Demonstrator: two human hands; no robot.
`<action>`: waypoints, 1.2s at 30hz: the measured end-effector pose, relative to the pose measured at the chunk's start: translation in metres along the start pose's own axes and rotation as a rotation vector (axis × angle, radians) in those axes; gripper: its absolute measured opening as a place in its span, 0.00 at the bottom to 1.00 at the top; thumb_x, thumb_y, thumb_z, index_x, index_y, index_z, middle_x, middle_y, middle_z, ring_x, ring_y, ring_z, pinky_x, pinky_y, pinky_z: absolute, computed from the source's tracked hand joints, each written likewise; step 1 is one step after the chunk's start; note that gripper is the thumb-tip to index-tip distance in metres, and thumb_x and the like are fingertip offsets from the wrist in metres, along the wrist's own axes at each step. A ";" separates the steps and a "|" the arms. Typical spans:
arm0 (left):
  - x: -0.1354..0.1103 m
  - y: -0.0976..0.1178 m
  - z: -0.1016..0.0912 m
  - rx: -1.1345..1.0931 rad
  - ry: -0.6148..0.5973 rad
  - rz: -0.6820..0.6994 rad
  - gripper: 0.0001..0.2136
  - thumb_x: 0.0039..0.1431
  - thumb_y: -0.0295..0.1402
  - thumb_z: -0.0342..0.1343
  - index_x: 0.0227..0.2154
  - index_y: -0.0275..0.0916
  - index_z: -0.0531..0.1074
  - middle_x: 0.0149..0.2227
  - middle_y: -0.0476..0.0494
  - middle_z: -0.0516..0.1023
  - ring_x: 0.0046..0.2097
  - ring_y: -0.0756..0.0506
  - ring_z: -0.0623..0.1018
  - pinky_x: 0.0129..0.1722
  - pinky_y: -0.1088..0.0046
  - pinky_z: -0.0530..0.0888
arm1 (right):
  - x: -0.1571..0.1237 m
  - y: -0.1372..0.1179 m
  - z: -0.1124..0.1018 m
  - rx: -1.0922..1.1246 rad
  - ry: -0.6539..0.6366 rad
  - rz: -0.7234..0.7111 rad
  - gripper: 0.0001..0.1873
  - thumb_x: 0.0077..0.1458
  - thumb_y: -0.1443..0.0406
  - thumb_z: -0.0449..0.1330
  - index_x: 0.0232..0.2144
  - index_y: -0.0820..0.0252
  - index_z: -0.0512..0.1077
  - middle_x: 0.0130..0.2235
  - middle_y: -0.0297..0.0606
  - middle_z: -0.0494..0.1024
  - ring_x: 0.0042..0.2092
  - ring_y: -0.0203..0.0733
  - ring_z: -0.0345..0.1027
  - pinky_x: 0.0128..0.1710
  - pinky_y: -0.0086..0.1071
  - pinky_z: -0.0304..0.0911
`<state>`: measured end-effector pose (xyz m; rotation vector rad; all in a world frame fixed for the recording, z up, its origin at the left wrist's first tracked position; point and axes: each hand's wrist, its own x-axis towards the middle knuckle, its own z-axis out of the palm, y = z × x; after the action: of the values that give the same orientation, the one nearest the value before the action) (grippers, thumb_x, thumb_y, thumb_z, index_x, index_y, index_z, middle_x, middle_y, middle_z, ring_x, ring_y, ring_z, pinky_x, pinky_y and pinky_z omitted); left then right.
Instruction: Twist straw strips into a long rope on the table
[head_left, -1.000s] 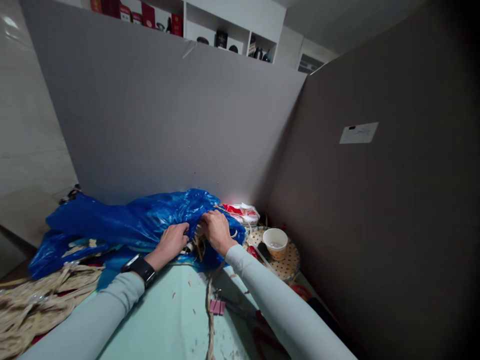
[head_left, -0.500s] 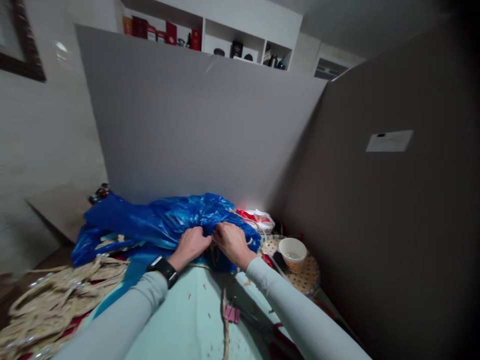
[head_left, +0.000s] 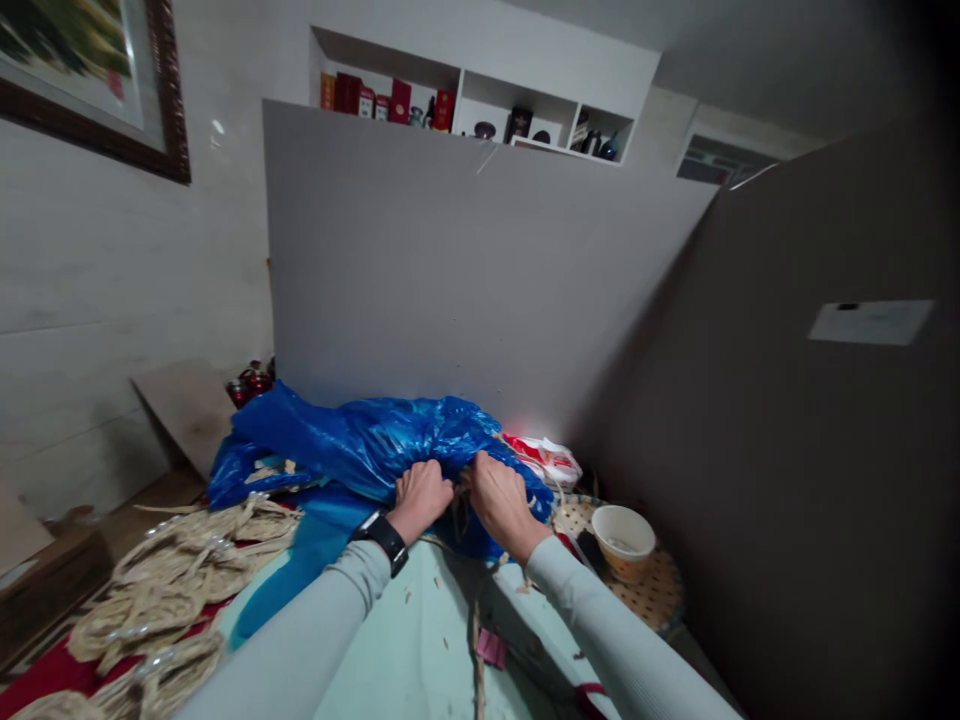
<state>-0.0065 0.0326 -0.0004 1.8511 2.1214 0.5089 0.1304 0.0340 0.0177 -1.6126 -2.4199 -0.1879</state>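
Observation:
A crumpled blue plastic bag [head_left: 360,430] lies across the far end of the table, with pale fibre strands showing at its openings. My left hand [head_left: 422,497], a black watch on its wrist, is closed in a fist at the bag's front edge and grips the plastic. Close beside it, my right hand [head_left: 504,500] is also closed on the bag's edge. Some tan strands show between and below the hands; whether the fingers hold any of them I cannot tell. A long strand [head_left: 477,640] hangs down towards me past a pink binder clip [head_left: 491,648].
Braided straw pieces [head_left: 172,560] with shiny clips lie on red cloth at the left. To the right, a paper cup [head_left: 624,540] stands on a round woven tray [head_left: 660,600]. A red-and-white packet [head_left: 547,458] sits behind. Grey panels [head_left: 465,270] rise at the back and right.
The view has swung left, so everything appears farther right and slightly lower. Both hands keep their closed hold at the bag's edge, with little visible movement between them.

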 end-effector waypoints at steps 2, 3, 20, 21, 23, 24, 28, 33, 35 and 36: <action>0.002 -0.004 -0.001 -0.007 -0.021 -0.001 0.16 0.63 0.38 0.57 0.52 0.39 0.70 0.53 0.40 0.74 0.49 0.41 0.77 0.46 0.56 0.76 | 0.002 0.003 0.000 0.091 -0.009 -0.027 0.09 0.63 0.69 0.52 0.45 0.66 0.67 0.40 0.48 0.77 0.40 0.46 0.72 0.33 0.32 0.54; 0.004 -0.006 -0.003 -0.013 -0.034 0.003 0.16 0.63 0.38 0.57 0.52 0.39 0.70 0.53 0.40 0.74 0.49 0.41 0.77 0.46 0.56 0.76 | 0.004 0.006 0.000 0.144 -0.016 -0.040 0.08 0.63 0.68 0.52 0.43 0.65 0.68 0.38 0.46 0.78 0.40 0.45 0.72 0.33 0.31 0.54; 0.004 -0.004 -0.001 -0.011 -0.063 -0.020 0.17 0.63 0.39 0.57 0.52 0.39 0.70 0.53 0.40 0.74 0.49 0.40 0.77 0.47 0.55 0.76 | 0.011 0.021 0.023 0.749 -0.078 0.147 0.07 0.55 0.66 0.64 0.37 0.65 0.74 0.35 0.39 0.78 0.39 0.42 0.72 0.37 0.31 0.64; 0.004 -0.004 0.000 -0.010 -0.061 -0.016 0.17 0.63 0.39 0.57 0.52 0.39 0.70 0.53 0.40 0.74 0.49 0.40 0.77 0.47 0.55 0.76 | 0.013 0.021 0.027 0.788 -0.092 0.179 0.10 0.58 0.64 0.63 0.40 0.66 0.74 0.39 0.40 0.78 0.41 0.43 0.72 0.40 0.34 0.67; 0.006 -0.005 0.001 -0.006 -0.056 -0.010 0.17 0.63 0.39 0.57 0.52 0.39 0.70 0.52 0.40 0.75 0.49 0.41 0.77 0.46 0.56 0.76 | 0.016 0.018 0.035 0.866 -0.118 0.239 0.15 0.62 0.61 0.60 0.48 0.64 0.71 0.47 0.43 0.75 0.45 0.45 0.72 0.44 0.41 0.70; 0.006 -0.006 0.001 -0.003 -0.053 -0.006 0.17 0.63 0.39 0.57 0.52 0.39 0.70 0.52 0.40 0.75 0.48 0.41 0.77 0.46 0.56 0.76 | 0.016 0.016 0.038 0.905 -0.127 0.263 0.17 0.63 0.60 0.59 0.51 0.63 0.70 0.51 0.44 0.73 0.47 0.46 0.71 0.45 0.43 0.70; -0.001 -0.007 0.004 0.028 -0.022 0.006 0.17 0.63 0.38 0.57 0.52 0.39 0.70 0.52 0.40 0.75 0.48 0.41 0.77 0.46 0.56 0.76 | 0.017 0.009 0.041 1.041 -0.129 0.328 0.19 0.63 0.60 0.59 0.53 0.62 0.68 0.53 0.44 0.71 0.49 0.46 0.70 0.46 0.44 0.70; -0.010 -0.009 0.008 0.062 0.022 0.024 0.18 0.63 0.38 0.57 0.54 0.39 0.69 0.55 0.39 0.73 0.51 0.39 0.76 0.49 0.53 0.75 | 0.017 0.019 0.032 1.071 -0.126 0.327 0.19 0.63 0.60 0.59 0.53 0.62 0.68 0.53 0.44 0.72 0.49 0.47 0.70 0.47 0.45 0.70; -0.006 -0.010 0.007 0.053 -0.004 0.021 0.18 0.63 0.38 0.57 0.53 0.39 0.69 0.54 0.39 0.73 0.51 0.40 0.76 0.48 0.54 0.75 | 0.016 0.024 0.028 1.033 -0.142 0.305 0.19 0.63 0.60 0.58 0.53 0.62 0.68 0.53 0.44 0.72 0.49 0.47 0.70 0.47 0.45 0.70; -0.003 -0.010 0.006 0.044 -0.023 0.021 0.18 0.63 0.38 0.57 0.53 0.39 0.69 0.54 0.40 0.74 0.50 0.40 0.77 0.48 0.54 0.76 | 0.015 0.027 0.026 1.009 -0.145 0.293 0.19 0.64 0.60 0.58 0.53 0.62 0.68 0.53 0.44 0.72 0.48 0.46 0.71 0.46 0.45 0.70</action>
<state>-0.0128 0.0287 -0.0104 1.8955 2.1163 0.4474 0.1465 0.0632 -0.0038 -1.4214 -1.7757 1.0431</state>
